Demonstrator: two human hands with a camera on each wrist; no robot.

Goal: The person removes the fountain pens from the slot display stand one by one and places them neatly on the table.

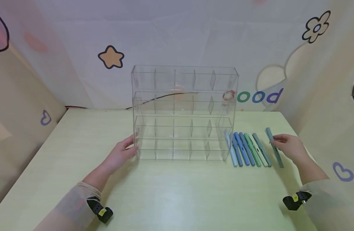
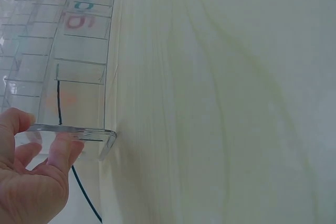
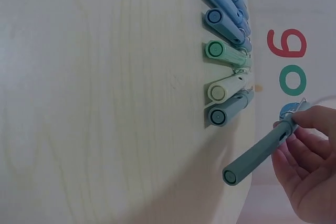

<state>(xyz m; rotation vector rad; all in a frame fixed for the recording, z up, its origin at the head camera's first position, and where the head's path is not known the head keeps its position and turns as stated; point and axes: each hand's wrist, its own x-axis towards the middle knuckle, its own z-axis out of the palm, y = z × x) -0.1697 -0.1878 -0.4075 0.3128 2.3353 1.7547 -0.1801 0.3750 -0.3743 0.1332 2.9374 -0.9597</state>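
Note:
A clear, tiered acrylic organizer (image 1: pixel 182 128) with rows of small compartments stands upright on the table. My left hand (image 1: pixel 123 150) grips its left side edge; in the left wrist view, the thumb is on one face and the fingers (image 2: pixel 62 153) are on the other. My right hand (image 1: pixel 291 148) pinches a grey-teal capped pen (image 3: pixel 257 153) near its clip end, right of the row. That row has several capped pens lying side by side, including a light blue pen (image 1: pixel 233 155), a green pen (image 1: pixel 253 150) and another grey-teal pen (image 3: pixel 226 109).
The pale wood-grain table (image 1: pixel 165 195) ends at a printed cloth backdrop (image 1: pixel 182 41). The leftmost pen lies partly behind the organizer's right side. Cloth also hangs along both sides. Behind the organizer a dark line shows through the clear plastic.

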